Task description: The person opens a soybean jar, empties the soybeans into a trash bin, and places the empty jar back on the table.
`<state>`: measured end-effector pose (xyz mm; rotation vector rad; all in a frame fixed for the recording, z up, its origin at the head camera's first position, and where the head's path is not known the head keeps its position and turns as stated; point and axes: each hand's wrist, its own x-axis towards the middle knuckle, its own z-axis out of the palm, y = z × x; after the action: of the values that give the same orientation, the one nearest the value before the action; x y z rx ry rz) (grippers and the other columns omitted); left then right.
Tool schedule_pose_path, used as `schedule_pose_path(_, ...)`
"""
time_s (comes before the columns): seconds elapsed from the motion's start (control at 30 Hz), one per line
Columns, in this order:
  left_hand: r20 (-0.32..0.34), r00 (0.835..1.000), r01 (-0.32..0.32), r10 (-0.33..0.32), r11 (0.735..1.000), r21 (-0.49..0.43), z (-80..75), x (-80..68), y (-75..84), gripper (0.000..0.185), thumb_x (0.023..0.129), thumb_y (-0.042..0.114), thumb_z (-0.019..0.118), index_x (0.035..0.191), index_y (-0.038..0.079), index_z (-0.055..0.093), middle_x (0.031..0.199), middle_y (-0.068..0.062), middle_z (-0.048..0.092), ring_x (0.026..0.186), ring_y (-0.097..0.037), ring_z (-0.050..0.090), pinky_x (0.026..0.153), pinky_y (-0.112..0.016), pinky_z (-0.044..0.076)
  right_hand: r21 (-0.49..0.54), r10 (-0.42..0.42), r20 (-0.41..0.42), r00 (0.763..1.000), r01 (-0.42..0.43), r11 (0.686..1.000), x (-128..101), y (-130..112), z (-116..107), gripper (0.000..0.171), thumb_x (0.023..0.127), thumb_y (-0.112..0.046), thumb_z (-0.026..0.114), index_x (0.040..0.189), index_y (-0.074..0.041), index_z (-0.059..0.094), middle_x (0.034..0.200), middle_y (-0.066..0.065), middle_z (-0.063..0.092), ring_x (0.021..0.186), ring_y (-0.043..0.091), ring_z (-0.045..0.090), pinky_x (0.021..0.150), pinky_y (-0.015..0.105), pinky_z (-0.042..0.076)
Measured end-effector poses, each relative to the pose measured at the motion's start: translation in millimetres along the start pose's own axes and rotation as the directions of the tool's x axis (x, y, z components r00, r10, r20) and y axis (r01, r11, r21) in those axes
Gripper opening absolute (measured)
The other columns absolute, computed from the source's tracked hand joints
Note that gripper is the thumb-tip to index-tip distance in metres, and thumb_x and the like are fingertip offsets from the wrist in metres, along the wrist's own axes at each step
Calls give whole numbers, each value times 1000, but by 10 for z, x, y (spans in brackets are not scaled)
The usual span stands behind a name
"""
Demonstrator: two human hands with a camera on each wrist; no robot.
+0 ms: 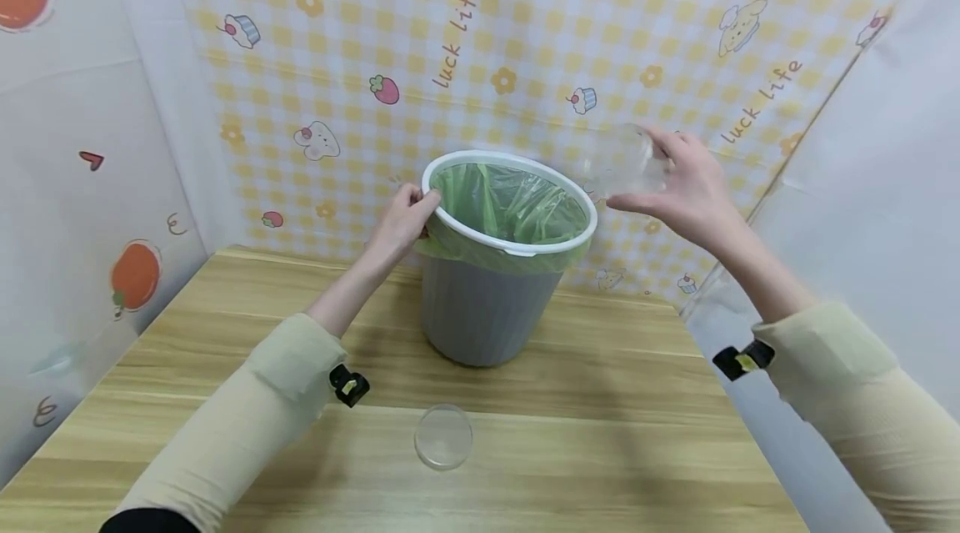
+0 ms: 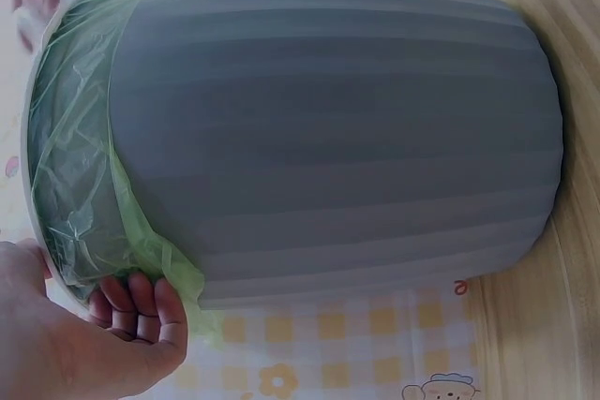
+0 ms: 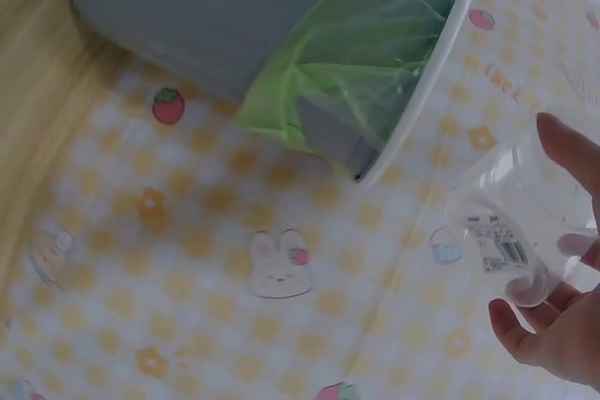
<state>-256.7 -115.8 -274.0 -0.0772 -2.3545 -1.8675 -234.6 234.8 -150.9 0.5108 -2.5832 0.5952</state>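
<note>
A grey trash can (image 1: 480, 312) with a white rim and a green bag (image 1: 487, 199) lining it stands tilted on the table, its mouth leaning to the right. My left hand (image 1: 400, 223) grips the rim at the left side, with the fingers curled under it in the left wrist view. To the right of the rim, my right hand (image 1: 693, 187) holds a clear plastic container (image 1: 618, 162) in the air. A barcode label (image 3: 506, 248) shows on that container in the right wrist view. Nearer me, a clear round lid (image 1: 443, 437) lies on the table.
The wooden table (image 1: 600, 450) ends at a checked curtain (image 1: 360, 133) right behind the trash can. White cloth hangs at the left and right sides.
</note>
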Motion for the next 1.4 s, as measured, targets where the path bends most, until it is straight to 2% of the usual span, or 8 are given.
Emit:
schedule_pose_path(0.1, 2, 1000, 0, 0, 1000, -1, -4, 2, -6, 26, 100, 38, 51, 93, 13, 44, 101, -6, 48, 85, -18, 52, 76, -27, 49, 123, 99, 0, 995, -98, 988, -176, 222, 16, 88, 78, -37, 91, 154, -30, 47, 136, 6, 56, 124, 29, 49, 94, 42, 43)
schedule_pose_path(0.23, 1, 1000, -2, 2, 1000, -10, -7, 0, -2, 26, 101, 37, 51, 93, 13, 44, 100, -6, 48, 85, -19, 52, 77, -29, 50, 262, 223, 23, 975, -221, 939, -438, 484, 61, 81, 86, -35, 83, 156, -35, 41, 137, -8, 53, 123, 21, 53, 88, 24, 46)
schedule_pose_path(0.37, 9, 1000, -3, 4, 1000, -17, -3, 1, 0, 26, 101, 37, 51, 93, 13, 43, 101, -6, 48, 86, -19, 52, 77, -28, 50, 342, 242, 48, 969, -244, 908, -687, 654, 160, 77, 90, -27, 80, 156, -32, 41, 132, -15, 53, 119, 6, 54, 86, 14, 50)
schedule_pose_path(0.57, 16, 1000, 7, -6, 1000, -11, -18, 6, -5, 26, 102, 36, 50, 93, 13, 43, 100, -6, 47, 85, -19, 52, 76, -27, 49, 481, 163, 140, 977, -211, 851, -1059, 771, 492, 77, 91, -10, 77, 156, -21, 39, 131, -14, 58, 118, -3, 58, 94, 11, 50)
schedule_pose_path(0.8, 18, 1000, 8, -8, 1000, 8, -8, 12, 33, 27, 102, 38, 50, 95, 12, 46, 99, -6, 49, 84, -18, 52, 75, -28, 50, 580, 62, 234, 970, -190, 792, -1457, 861, 942, 77, 86, 0, 77, 152, -1, 37, 139, 14, 61, 121, 5, 63, 97, 15, 52)
schedule_pose_path(1.1, 26, 1000, -2, 1, 1000, 17, 22, 21, 54, 26, 102, 37, 50, 98, 11, 48, 95, -6, 49, 80, -18, 49, 73, -27, 49, 670, -88, 341, 936, -176, 721, -1753, 812, 1378, 78, 79, 5, 82, 146, 4, 41, 142, 33, 54, 126, 14, 64, 103, 23, 53)
schedule_pose_path(1.2, 22, 1000, 1, -1, 1000, 10, 25, 23, 51, 25, 101, 36, 50, 95, 12, 46, 93, -5, 48, 79, -17, 49, 72, -27, 49, 667, -119, 375, 919, -179, 723, -1817, 792, 1511, 80, 78, 2, 84, 146, 2, 42, 143, 32, 54, 127, 17, 64, 106, 28, 53)
schedule_pose_path(1.4, 7, 1000, 9, -9, 1000, 4, 1, 17, 34, 25, 101, 37, 49, 93, 13, 45, 92, -5, 48, 78, -16, 49, 72, -27, 49, 614, -165, 449, 878, -169, 771, -1897, 727, 1772, 84, 74, -11, 90, 145, -6, 46, 142, 24, 59, 128, 31, 62, 105, 40, 54)
